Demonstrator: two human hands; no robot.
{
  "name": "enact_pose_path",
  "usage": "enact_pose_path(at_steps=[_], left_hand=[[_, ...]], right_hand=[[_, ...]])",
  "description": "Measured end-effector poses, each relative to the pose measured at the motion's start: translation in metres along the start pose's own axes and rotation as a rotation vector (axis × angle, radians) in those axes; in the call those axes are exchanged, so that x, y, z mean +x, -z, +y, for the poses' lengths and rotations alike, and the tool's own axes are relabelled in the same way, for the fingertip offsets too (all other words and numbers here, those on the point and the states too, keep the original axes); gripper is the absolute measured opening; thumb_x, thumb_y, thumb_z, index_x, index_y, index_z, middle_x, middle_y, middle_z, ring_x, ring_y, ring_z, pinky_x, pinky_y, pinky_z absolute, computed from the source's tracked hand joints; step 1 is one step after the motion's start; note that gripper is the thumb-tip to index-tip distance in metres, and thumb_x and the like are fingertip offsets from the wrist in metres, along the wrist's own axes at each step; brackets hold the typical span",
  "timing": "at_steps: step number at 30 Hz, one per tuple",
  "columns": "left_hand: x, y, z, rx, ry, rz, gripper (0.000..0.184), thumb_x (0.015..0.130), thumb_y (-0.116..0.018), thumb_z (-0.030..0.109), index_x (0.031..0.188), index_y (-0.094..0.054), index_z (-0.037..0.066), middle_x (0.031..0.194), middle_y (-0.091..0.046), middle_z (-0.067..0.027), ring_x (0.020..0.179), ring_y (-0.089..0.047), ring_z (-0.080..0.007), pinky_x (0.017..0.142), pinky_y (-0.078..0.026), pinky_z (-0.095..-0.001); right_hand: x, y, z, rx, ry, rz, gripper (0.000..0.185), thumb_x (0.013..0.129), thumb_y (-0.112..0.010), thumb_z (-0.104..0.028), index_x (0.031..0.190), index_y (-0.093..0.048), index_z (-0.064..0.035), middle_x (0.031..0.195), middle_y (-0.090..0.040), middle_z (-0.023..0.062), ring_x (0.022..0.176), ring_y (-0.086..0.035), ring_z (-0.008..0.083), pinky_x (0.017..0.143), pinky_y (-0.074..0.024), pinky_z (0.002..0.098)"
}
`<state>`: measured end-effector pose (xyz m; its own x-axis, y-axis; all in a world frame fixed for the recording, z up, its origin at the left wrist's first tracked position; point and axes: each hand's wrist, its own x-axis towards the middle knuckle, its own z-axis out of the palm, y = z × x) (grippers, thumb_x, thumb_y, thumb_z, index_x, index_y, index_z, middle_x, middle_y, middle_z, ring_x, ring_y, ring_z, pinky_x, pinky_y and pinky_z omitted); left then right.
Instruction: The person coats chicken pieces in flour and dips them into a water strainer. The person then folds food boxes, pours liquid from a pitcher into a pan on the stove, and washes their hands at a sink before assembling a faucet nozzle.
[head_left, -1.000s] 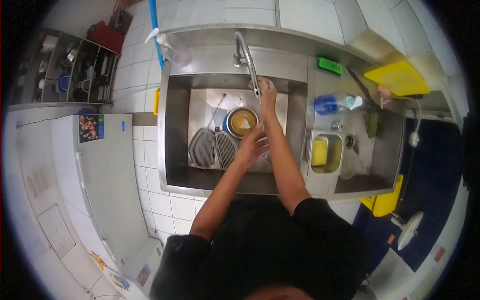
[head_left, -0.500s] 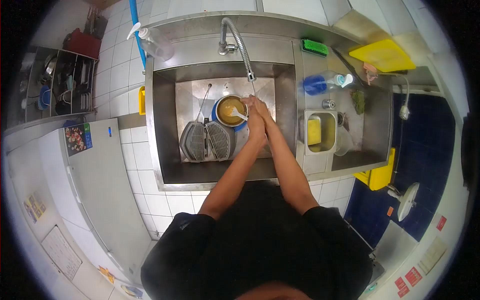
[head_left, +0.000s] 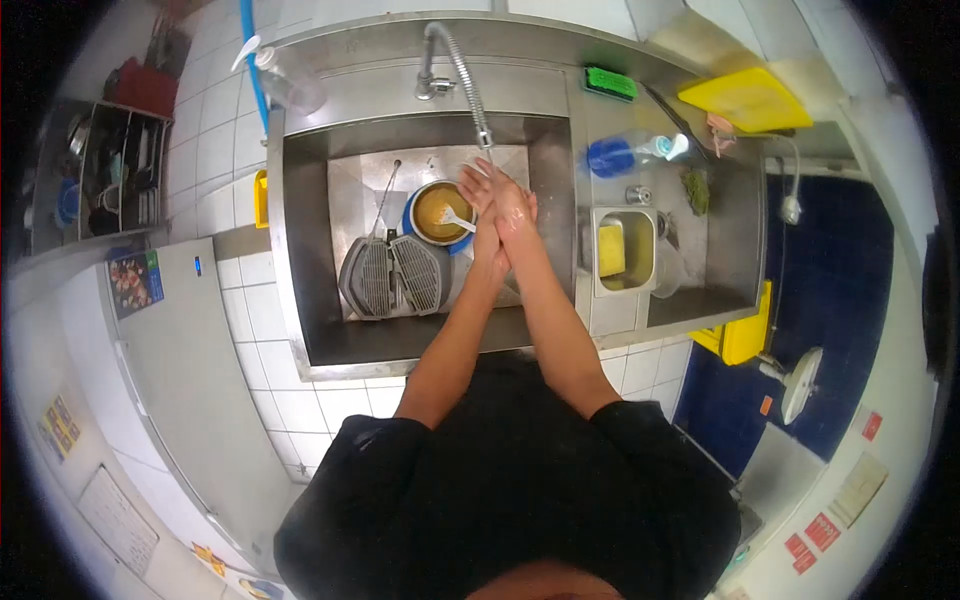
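Both my hands are together over the sink (head_left: 545, 260), under the flexible tap (head_left: 466, 80), and look wet. My right hand (head_left: 500, 192) is on top, its fingers spread toward the left. Beneath it, my left hand (head_left: 488, 238) wraps around the right hand near the wrist; most of its fingers are hidden. Just left of them stands a round pot (head_left: 428, 220) with a brownish inside and a white spoon-like utensil (head_left: 458, 219) in it. Something blue shows under the pot. Two grey slatted plates (head_left: 420, 275) lie in the sink, lower left.
A yellow sponge (head_left: 611, 250) lies in a small metal basin (head_left: 642, 270) to the right. Behind it are a bottle of blue liquid (head_left: 615, 157), a green brush (head_left: 610, 83) and a yellow board (head_left: 745, 100). A clear pump bottle (head_left: 290, 85) stands at the back left.
My right fingers have spread out, and my left hand has slid back toward the right wrist. The whole view has shifted slightly, with the sink now a little further left.
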<state>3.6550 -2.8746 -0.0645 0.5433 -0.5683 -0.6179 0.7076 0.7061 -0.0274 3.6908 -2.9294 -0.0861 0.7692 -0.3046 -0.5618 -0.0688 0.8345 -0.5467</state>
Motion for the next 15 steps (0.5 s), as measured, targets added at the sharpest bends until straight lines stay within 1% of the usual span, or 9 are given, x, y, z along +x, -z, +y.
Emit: enact_pose_path(at_steps=[2, 3, 5, 7, 10, 11, 12, 13, 15], left_hand=[[-0.017, -0.002, -0.009, -0.119, 0.188, 0.068, 0.038, 0.096, -0.064, 0.033, 0.115, -0.06, 0.001, 0.092, -0.067, -0.0125, 0.077, -0.066, -0.0262, 0.075, -0.059, -0.0411], [-0.029, -0.003, -0.012, 0.014, 0.243, 0.055, 0.037, 0.097, -0.063, 0.035, 0.111, -0.06, 0.001, 0.09, -0.066, -0.0118, 0.077, -0.065, -0.0261, 0.074, -0.059, -0.0411], [-0.042, -0.007, -0.005, 0.282, 0.343, 0.008, 0.036, 0.098, -0.061, 0.038, 0.104, -0.059, 0.003, 0.085, -0.064, -0.0105, 0.076, -0.064, -0.026, 0.072, -0.058, -0.0411], [-0.012, 0.005, 0.006, 0.234, 0.207, 0.139, 0.035, 0.099, -0.059, 0.04, 0.099, -0.058, 0.005, 0.083, -0.063, -0.0096, 0.075, -0.063, -0.0255, 0.071, -0.058, -0.0406], [0.008, 0.004, 0.018, 0.212, 0.117, 0.169, 0.033, 0.101, -0.055, 0.041, 0.096, -0.056, 0.008, 0.082, -0.062, -0.0091, 0.073, -0.062, -0.0253, 0.068, -0.057, -0.0418], [0.012, 0.003, 0.024, 0.214, 0.107, 0.152, 0.033, 0.101, -0.054, 0.041, 0.095, -0.056, 0.008, 0.082, -0.062, -0.0091, 0.073, -0.062, -0.0253, 0.068, -0.056, -0.0425], [0.035, 0.027, 0.028, 0.279, 0.047, 0.12, 0.028, 0.1, -0.054, 0.037, 0.093, -0.056, 0.01, 0.081, -0.06, -0.0082, 0.072, -0.061, -0.0251, 0.066, -0.056, -0.0418], [0.067, 0.075, 0.029, 0.342, -0.013, 0.092, 0.024, 0.099, -0.054, 0.033, 0.091, -0.057, 0.011, 0.079, -0.059, -0.0072, 0.071, -0.06, -0.025, 0.064, -0.055, -0.0412], [0.043, 0.032, 0.018, 0.296, 0.017, 0.384, 0.033, 0.104, -0.045, 0.035, 0.081, -0.053, 0.013, 0.065, -0.049, -0.0022, 0.063, -0.054, -0.0224, 0.062, -0.048, -0.0411]], right_hand=[[0.038, 0.016, 0.008, 0.311, -0.149, 0.004, 0.043, 0.104, -0.046, -0.028, 0.131, -0.051, 0.0045, 0.119, -0.066, 0.022, 0.109, -0.066, 0.0322, 0.1, -0.0502, 0.0442], [0.055, 0.033, 0.02, 0.474, -0.22, 0.009, 0.044, 0.102, -0.049, -0.027, 0.133, -0.05, 0.0047, 0.117, -0.067, 0.0209, 0.105, -0.067, 0.0325, 0.097, -0.0511, 0.0443], [0.1, 0.093, 0.064, -0.636, 0.207, -0.069, 0.04, 0.101, -0.05, -0.027, 0.125, -0.057, 0.0043, 0.112, -0.068, 0.0231, 0.102, -0.068, 0.032, 0.095, -0.0524, 0.0429], [0.105, 0.108, 0.076, -1.096, 0.343, -0.07, 0.037, 0.101, -0.049, -0.026, 0.122, -0.06, 0.0031, 0.106, -0.069, 0.0226, 0.099, -0.069, 0.0299, 0.09, -0.0552, 0.042], [0.045, 0.081, 0.066, -1.02, 0.281, 0.02, 0.034, 0.1, -0.052, -0.026, 0.118, -0.062, 0.0008, 0.101, -0.071, 0.0206, 0.096, -0.071, 0.0284, 0.084, -0.0581, 0.0422], [0.006, 0.062, 0.047, -1.151, 0.336, 0.073, 0.033, 0.098, -0.055, -0.027, 0.113, -0.066, 0.0005, 0.103, -0.071, 0.0218, 0.097, -0.071, 0.0307, 0.085, -0.0567, 0.043], [-0.029, 0.044, 0.023, -1.286, 0.393, 0.124, 0.033, 0.096, -0.059, -0.029, 0.108, -0.069, 0.0001, 0.105, -0.07, 0.023, 0.098, -0.07, 0.0331, 0.086, -0.0552, 0.0437], [-0.062, 0.03, 0.001, -1.213, 0.388, 0.069, 0.032, 0.095, -0.06, -0.027, 0.11, -0.069, 0.0001, 0.107, -0.07, 0.0224, 0.099, -0.07, 0.0324, 0.085, -0.0552, 0.0434], [-0.116, 0.026, -0.045, -1.071, 0.374, -0.043, 0.031, 0.094, -0.062, -0.024, 0.113, -0.069, 0.0001, 0.109, -0.071, 0.0212, 0.101, -0.07, 0.0309, 0.083, -0.0552, 0.0426]])
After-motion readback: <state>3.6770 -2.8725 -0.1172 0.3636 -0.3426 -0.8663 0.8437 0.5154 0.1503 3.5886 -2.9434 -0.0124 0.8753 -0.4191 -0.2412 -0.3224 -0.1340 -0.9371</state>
